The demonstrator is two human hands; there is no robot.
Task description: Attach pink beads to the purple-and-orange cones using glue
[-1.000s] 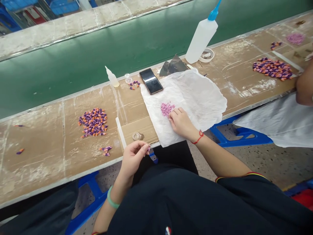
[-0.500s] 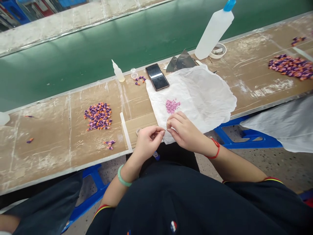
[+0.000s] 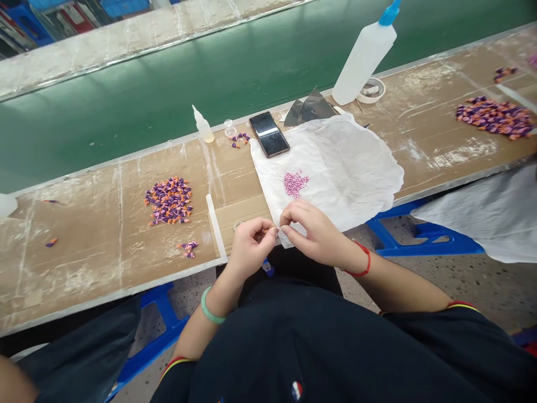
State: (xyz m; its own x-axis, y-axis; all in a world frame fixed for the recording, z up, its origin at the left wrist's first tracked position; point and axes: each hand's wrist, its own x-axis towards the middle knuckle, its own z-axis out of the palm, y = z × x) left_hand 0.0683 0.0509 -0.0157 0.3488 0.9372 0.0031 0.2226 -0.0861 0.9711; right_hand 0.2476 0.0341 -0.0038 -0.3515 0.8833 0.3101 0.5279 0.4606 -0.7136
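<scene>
My left hand [image 3: 250,247] and my right hand [image 3: 311,230] meet fingertip to fingertip at the near edge of the brown bench [image 3: 84,268]. My left fingers pinch a small orange-and-purple piece [image 3: 264,230]. My right fingers are pinched against it, holding something too small to make out. Just beyond them a little heap of pink beads [image 3: 296,182] lies on a crumpled white sheet [image 3: 348,168]. To the left a pile of purple-and-orange pieces [image 3: 169,200] sits on the bench, with a few more pieces [image 3: 187,247] nearer the edge.
A black phone [image 3: 269,134], a small glue bottle [image 3: 203,125], a tiny clear cup [image 3: 229,127] and a tall white squeeze bottle [image 3: 364,55] stand along the back edge, by the green conveyor belt [image 3: 168,84]. Another pile [image 3: 495,116] lies far right, near another person's white clothing [image 3: 482,215].
My right hand left the pink beads and came back to meet my left hand, which rose to the bench edge. The fingertips now touch.
</scene>
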